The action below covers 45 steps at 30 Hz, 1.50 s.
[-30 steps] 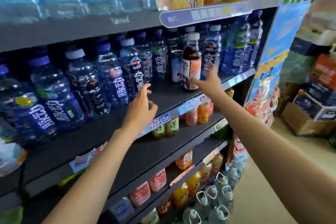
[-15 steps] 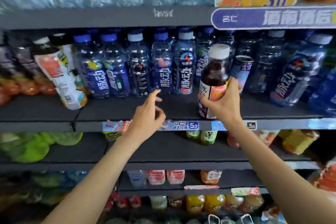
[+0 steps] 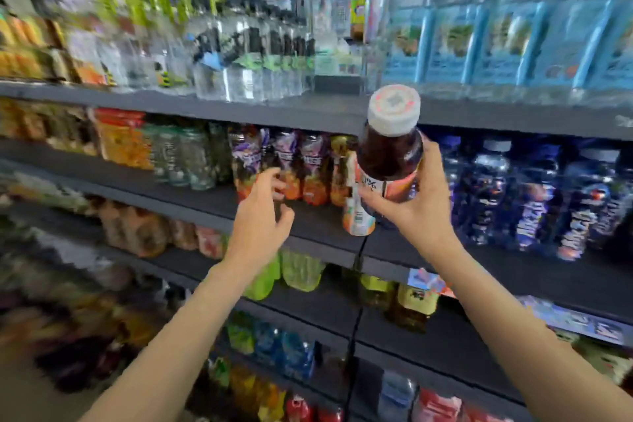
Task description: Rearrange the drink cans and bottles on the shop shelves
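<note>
The right hand (image 3: 416,212) grips one dark bottle (image 3: 388,161) by its label, lifted clear in front of the middle shelf (image 3: 322,226). The left hand (image 3: 262,219), fingers loosely spread and holding nothing, reaches toward three purple-topped bottles (image 3: 291,164) left of it. Next, probably, comes clearing a slot there. Blur hides other counts.

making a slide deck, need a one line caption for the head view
Right hand lifts a dark white-capped bottle off the shop shelf while the open left hand reaches forward.

Bright even shop light, heavy motion blur toward left edge, wide-angle bending, centre sharper
</note>
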### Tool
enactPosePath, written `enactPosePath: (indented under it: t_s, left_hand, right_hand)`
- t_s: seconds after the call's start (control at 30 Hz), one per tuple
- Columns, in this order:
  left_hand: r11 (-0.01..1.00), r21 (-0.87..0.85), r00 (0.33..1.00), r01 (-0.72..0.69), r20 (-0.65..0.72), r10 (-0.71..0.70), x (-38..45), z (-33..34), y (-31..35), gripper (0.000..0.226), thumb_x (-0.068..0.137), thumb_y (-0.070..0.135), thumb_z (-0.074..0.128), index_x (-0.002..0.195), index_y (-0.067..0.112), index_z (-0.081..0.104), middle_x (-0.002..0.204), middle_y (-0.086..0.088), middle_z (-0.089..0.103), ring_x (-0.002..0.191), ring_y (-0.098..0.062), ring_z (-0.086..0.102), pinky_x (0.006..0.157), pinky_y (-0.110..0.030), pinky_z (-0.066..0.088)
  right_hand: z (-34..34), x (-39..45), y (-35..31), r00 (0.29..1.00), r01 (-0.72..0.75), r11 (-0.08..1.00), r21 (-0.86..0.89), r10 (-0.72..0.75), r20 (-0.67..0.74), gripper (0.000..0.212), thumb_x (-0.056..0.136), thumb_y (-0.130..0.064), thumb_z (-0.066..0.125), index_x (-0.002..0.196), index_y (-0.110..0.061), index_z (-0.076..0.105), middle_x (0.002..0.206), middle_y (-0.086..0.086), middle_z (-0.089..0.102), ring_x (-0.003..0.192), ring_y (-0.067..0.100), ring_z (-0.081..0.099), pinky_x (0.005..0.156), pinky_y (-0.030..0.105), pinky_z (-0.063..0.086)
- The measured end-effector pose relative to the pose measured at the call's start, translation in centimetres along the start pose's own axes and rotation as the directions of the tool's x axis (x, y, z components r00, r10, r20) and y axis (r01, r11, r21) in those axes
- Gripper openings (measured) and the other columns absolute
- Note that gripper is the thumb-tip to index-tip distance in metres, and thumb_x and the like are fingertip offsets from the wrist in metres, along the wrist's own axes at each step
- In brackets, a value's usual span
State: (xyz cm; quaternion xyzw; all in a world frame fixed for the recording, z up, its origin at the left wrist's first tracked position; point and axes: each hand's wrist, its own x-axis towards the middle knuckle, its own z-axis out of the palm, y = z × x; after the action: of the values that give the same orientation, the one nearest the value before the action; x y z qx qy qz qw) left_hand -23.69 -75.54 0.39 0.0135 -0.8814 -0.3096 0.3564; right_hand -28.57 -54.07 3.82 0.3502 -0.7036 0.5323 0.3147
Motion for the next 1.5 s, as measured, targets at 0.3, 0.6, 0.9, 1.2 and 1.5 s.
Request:
enactPosePath:
  t_s: [0.3,0.6,0.9,1.2,1.5]
  left_hand:
    - [0.988,0.153,0.998,0.030,-0.057,-0.022,4.6,-15.4,-12.1,0.058,0.089,0.016,0.057,0.140,0.017,0.029,0.118,0.008,0.047,0.114,-0.014,0.048,0.096,-0.039,0.042]
    - [0.948,0.315,0.988,0.035,-0.151,0.013,11.0,-23.3,-24.1,0.059,0.090,0.015,0.054,0.142,0.012,0.027,0.125,-0.003,0.051,0.111,-0.021,0.050,0.090,-0.036,0.036]
    - [0.943,0.332,0.980,0.008,-0.190,0.059,20.4,-26.1,-32.9,0.062,0.089,0.014,0.052,0.144,0.012,0.025,0.133,-0.008,0.048,0.119,-0.028,0.041,0.103,-0.052,0.030]
    - [0.970,0.241,0.973,-0.016,-0.221,0.071,28.1,-30.4,-44.6,0.059,0.089,0.014,0.053,0.142,0.015,0.028,0.140,-0.005,0.038,0.129,-0.024,0.034,0.107,-0.044,0.029]
    - [0.964,0.032,0.964,-0.265,-0.006,0.265,37.0,-36.7,-55.6,0.071,0.089,0.018,0.056,0.147,0.027,0.015,0.149,0.003,0.026,0.131,-0.013,0.035,0.103,-0.023,0.030]
  right_hand:
    - [20.3,5.8,-6.8,0.995,-0.095,0.948,0.303,0.083,0.052,0.089,0.059,-0.041,0.082,0.132,-0.014,0.041,0.128,0.001,0.056,0.119,0.012,0.054,0.099,0.044,0.046]
    - [35.5,11.4,-7.8,0.992,-0.097,0.906,0.412,0.054,0.114,0.098,0.053,-0.043,0.087,0.135,-0.036,0.033,0.129,-0.020,0.050,0.120,0.006,0.052,0.099,0.043,0.047]
    - [46.3,20.2,-8.0,0.991,0.015,0.908,0.418,-0.069,0.113,0.101,0.056,-0.037,0.087,0.138,-0.033,0.026,0.135,-0.011,0.046,0.123,0.005,0.048,0.101,0.036,0.046]
    - [57.8,26.8,-9.5,0.974,0.140,0.950,0.278,-0.183,0.135,0.101,0.059,-0.035,0.086,0.136,-0.043,0.021,0.135,-0.022,0.043,0.122,0.001,0.049,0.100,0.036,0.047]
    - [75.2,32.7,-9.6,0.995,0.086,0.988,-0.131,-0.092,-0.044,0.097,0.072,-0.033,0.079,0.146,-0.016,0.019,0.139,-0.002,0.043,0.124,0.009,0.043,0.099,0.023,0.038]
